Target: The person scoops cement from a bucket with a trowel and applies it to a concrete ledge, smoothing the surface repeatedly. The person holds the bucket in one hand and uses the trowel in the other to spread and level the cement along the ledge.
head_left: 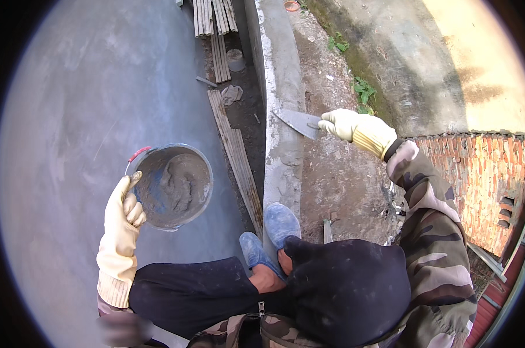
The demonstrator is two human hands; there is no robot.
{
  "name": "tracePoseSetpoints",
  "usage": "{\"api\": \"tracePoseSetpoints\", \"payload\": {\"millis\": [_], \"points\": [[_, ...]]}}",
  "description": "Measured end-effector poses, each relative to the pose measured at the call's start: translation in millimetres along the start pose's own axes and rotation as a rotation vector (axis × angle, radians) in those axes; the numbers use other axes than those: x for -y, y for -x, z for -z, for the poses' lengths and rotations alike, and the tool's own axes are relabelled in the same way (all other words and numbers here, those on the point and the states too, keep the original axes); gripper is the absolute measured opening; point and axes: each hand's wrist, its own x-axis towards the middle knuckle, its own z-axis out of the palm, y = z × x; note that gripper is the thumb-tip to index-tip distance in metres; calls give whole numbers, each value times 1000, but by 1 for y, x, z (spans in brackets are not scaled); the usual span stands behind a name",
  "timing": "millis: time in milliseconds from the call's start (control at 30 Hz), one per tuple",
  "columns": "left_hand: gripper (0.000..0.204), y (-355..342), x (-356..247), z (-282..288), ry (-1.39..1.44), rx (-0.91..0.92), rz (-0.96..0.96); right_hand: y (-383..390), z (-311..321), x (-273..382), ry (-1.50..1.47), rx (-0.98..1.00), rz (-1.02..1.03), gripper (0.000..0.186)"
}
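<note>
Head view shows one gloved left hand (123, 214), its fingers curled around the handle (139, 153) of one bucket (168, 149) of grey cement (180, 184), left of one low wall (283, 168). One gloved right hand (355, 127) has its fingers wrapped around one trowel (300, 122) at the wall's top. Two blue shoes (281, 223) are nearby.

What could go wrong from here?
The bucket might tip and spill its mortar, since the left hand is at only one side of it. The right slipper is on a narrow, rough ledge, so the foot could slip. Any mortar on the scraper, held out in the right hand, may drop onto the ground beside the ledge.
</note>
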Motion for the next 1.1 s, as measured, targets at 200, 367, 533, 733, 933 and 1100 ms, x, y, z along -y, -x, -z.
{"api": "tracePoseSetpoints", "payload": {"millis": [200, 367, 533, 733, 933, 1100], "points": [[36, -4, 3, 3, 4, 51, -11, 80, -65, 25, 188, 65, 76, 36], [34, -3, 2, 0, -12, 42, -13, 68, -60, 18, 417, -80, 240, 31], [32, -5, 0, -3, -20, 31, 5, -26, 0, 4, 405, -447, 64, 32], [32, -4, 2, 5, 7, 50, -15, 21, -48, 40, 134, -148, 10, 37], [34, -5, 2, 6, 15, 37, -13, 84, -79, 39, 376, 30, 231, 33], [32, -7, 3, 4, -22, 43, -20, -4, -12, 13, 318, -453, 17, 35]]}}
